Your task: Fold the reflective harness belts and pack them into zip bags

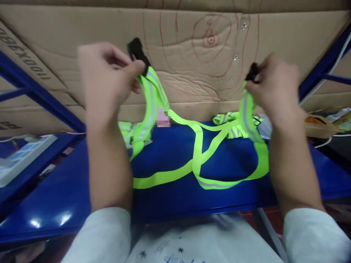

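Note:
A neon yellow-green reflective harness (197, 146) with grey stripes stretches over the blue table in loops. My left hand (115, 69) pinches one strap end just below a black buckle (137, 53), raised above the table. Opposite it, my right hand (276, 80) is closed on another strap end at a black buckle part (251, 71), also lifted. Both hands are a little blurred, and the right fingers partly cover their buckle. Behind the harness, more bundled reflective straps (233, 122) lie at the back of the table.
A cardboard sheet (186, 84) with red drawn lines stands behind the blue table (170, 199). On the left is a white power strip (26, 159). A pink item (162, 118) lies at the back. At right, a cardboard box (319, 126) and white cables stand near the blue frame.

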